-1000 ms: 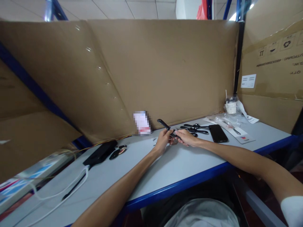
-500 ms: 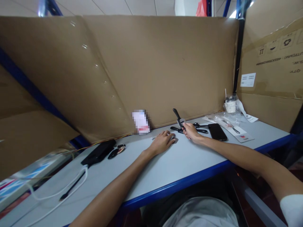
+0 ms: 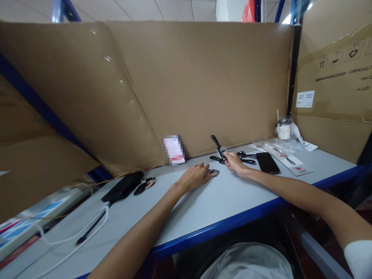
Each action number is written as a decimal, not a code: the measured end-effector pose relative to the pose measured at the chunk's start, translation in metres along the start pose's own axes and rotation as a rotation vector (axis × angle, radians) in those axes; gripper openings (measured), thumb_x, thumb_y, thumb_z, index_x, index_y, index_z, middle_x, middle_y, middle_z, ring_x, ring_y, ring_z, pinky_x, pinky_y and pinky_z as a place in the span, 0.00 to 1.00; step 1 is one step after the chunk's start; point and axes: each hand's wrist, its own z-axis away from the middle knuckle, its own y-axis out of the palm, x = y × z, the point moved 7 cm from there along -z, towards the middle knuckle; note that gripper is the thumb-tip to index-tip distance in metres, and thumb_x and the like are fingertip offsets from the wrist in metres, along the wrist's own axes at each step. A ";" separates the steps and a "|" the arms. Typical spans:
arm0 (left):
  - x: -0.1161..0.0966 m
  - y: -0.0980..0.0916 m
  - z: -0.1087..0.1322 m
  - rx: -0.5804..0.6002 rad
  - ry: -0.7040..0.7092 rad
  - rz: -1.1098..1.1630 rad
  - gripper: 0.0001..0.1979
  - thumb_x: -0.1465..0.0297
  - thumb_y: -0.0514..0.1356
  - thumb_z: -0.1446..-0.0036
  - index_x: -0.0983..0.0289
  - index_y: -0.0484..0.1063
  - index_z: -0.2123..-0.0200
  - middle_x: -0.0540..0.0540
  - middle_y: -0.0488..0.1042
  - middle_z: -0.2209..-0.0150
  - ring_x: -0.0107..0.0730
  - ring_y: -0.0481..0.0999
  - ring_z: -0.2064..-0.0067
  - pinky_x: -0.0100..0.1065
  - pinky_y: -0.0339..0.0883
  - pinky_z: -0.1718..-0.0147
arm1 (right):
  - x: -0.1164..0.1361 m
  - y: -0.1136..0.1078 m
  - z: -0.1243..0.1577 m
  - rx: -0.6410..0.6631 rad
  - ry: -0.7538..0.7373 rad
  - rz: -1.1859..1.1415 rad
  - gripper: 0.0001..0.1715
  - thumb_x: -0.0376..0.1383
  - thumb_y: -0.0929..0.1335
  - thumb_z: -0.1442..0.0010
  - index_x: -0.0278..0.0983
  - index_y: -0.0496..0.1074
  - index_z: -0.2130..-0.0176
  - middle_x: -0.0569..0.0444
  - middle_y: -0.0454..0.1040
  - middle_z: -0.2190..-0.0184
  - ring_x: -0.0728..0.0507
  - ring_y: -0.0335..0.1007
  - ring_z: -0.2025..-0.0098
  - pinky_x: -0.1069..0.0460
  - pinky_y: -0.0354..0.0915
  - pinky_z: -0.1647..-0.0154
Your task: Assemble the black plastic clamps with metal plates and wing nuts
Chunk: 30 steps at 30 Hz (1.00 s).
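My right hand [image 3: 235,163] is closed round one end of a black spokeshave [image 3: 215,141], raised at a tilt above the table. A pale metal part shows at its middle, just beyond my fingers. My left hand [image 3: 193,176] lies palm down on the tabletop, its fingers reaching forward and the thumb apart from them. By its thumb tip lies a small flat metal plate [image 3: 214,173]; whether they touch I cannot tell. Behind my right hand, more black-handled tools [image 3: 248,161] rest on the table, partly hidden by the hand.
A black phone [image 3: 267,162] lies right of the tools, beside a packaging card [image 3: 299,169] and clear plastic. A cup [image 3: 283,130] stands at the back right. On the left are a black case [image 3: 123,186], keys [image 3: 141,188] and a white cable [image 3: 105,213]. Cardboard [image 3: 203,85] walls the back.
My left hand has drawn back slightly to the left, leaving more of the metal plate in sight. The right hand keeps its hold on the spokeshave, nearly still.
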 end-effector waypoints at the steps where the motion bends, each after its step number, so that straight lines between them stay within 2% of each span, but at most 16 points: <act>1: 0.003 -0.001 0.001 0.016 0.011 0.003 0.30 0.47 0.45 0.33 0.65 0.72 0.50 0.65 0.75 0.55 0.46 0.78 0.59 0.38 0.67 0.61 | 0.001 0.000 0.000 -0.001 -0.003 0.004 0.21 0.41 0.58 0.25 0.37 0.61 0.70 0.66 0.54 0.88 0.54 0.43 0.90 0.57 0.40 0.89; 4: 0.023 -0.004 0.004 0.074 0.030 0.003 0.26 0.50 0.48 0.33 0.63 0.72 0.48 0.64 0.76 0.54 0.42 0.78 0.58 0.36 0.67 0.60 | 0.003 0.000 0.003 -0.010 0.001 0.021 0.21 0.40 0.58 0.25 0.37 0.61 0.71 0.66 0.54 0.88 0.54 0.43 0.90 0.57 0.41 0.89; 7: 0.049 -0.007 0.009 0.121 -0.033 -0.012 0.23 0.53 0.54 0.37 0.64 0.73 0.49 0.65 0.76 0.52 0.43 0.78 0.57 0.36 0.67 0.61 | 0.006 0.001 0.007 -0.015 0.005 0.042 0.22 0.39 0.58 0.25 0.37 0.62 0.71 0.65 0.55 0.88 0.55 0.44 0.89 0.57 0.41 0.89; 10: 0.059 0.001 0.014 0.250 -0.104 0.044 0.20 0.54 0.57 0.41 0.61 0.74 0.55 0.59 0.78 0.61 0.41 0.78 0.62 0.33 0.65 0.66 | 0.008 0.002 0.009 -0.009 -0.010 0.067 0.22 0.39 0.58 0.26 0.36 0.62 0.72 0.65 0.56 0.87 0.54 0.45 0.89 0.56 0.41 0.89; 13: 0.046 0.007 0.013 0.305 -0.112 0.123 0.14 0.59 0.54 0.39 0.61 0.71 0.58 0.56 0.77 0.68 0.35 0.75 0.72 0.31 0.61 0.73 | 0.007 0.002 0.010 -0.005 -0.002 0.082 0.22 0.39 0.59 0.26 0.37 0.62 0.72 0.64 0.56 0.87 0.54 0.45 0.89 0.56 0.42 0.89; 16: 0.030 0.004 0.011 0.306 -0.108 0.235 0.09 0.65 0.52 0.39 0.62 0.69 0.60 0.55 0.77 0.69 0.29 0.71 0.78 0.29 0.59 0.77 | 0.007 0.003 0.009 0.005 0.001 0.090 0.22 0.40 0.58 0.25 0.37 0.62 0.72 0.64 0.55 0.87 0.54 0.45 0.89 0.56 0.42 0.89; 18: 0.029 -0.003 0.014 0.291 -0.157 0.317 0.10 0.62 0.54 0.40 0.62 0.67 0.62 0.54 0.76 0.70 0.28 0.71 0.80 0.28 0.59 0.79 | 0.007 0.003 0.009 0.007 0.001 0.092 0.23 0.40 0.57 0.25 0.37 0.62 0.72 0.65 0.55 0.87 0.54 0.44 0.89 0.56 0.42 0.89; 22: 0.038 -0.003 0.036 0.494 -0.311 0.478 0.23 0.51 0.64 0.51 0.61 0.64 0.60 0.49 0.71 0.77 0.35 0.73 0.80 0.30 0.63 0.82 | 0.006 0.003 0.007 0.003 -0.004 0.094 0.22 0.40 0.59 0.25 0.37 0.62 0.72 0.65 0.56 0.87 0.54 0.45 0.89 0.56 0.42 0.89; 24: 0.036 -0.002 0.045 0.575 -0.299 0.558 0.25 0.51 0.65 0.53 0.60 0.62 0.60 0.47 0.70 0.78 0.37 0.74 0.80 0.31 0.64 0.82 | 0.006 0.003 0.007 0.002 -0.010 0.102 0.22 0.40 0.59 0.25 0.37 0.62 0.72 0.64 0.57 0.87 0.54 0.45 0.89 0.56 0.42 0.89; 26: 0.029 -0.001 0.048 0.614 -0.245 0.631 0.23 0.53 0.64 0.52 0.60 0.61 0.60 0.47 0.71 0.78 0.36 0.75 0.80 0.31 0.66 0.81 | 0.006 0.002 0.007 -0.001 -0.010 0.111 0.23 0.40 0.58 0.25 0.37 0.62 0.72 0.64 0.57 0.87 0.54 0.46 0.89 0.56 0.43 0.89; 30: 0.023 0.000 0.043 0.601 -0.192 0.707 0.17 0.60 0.62 0.52 0.61 0.62 0.62 0.48 0.73 0.76 0.34 0.76 0.78 0.31 0.69 0.79 | 0.006 0.002 0.007 -0.009 -0.005 0.122 0.23 0.41 0.59 0.25 0.37 0.62 0.72 0.64 0.57 0.87 0.55 0.45 0.89 0.57 0.43 0.89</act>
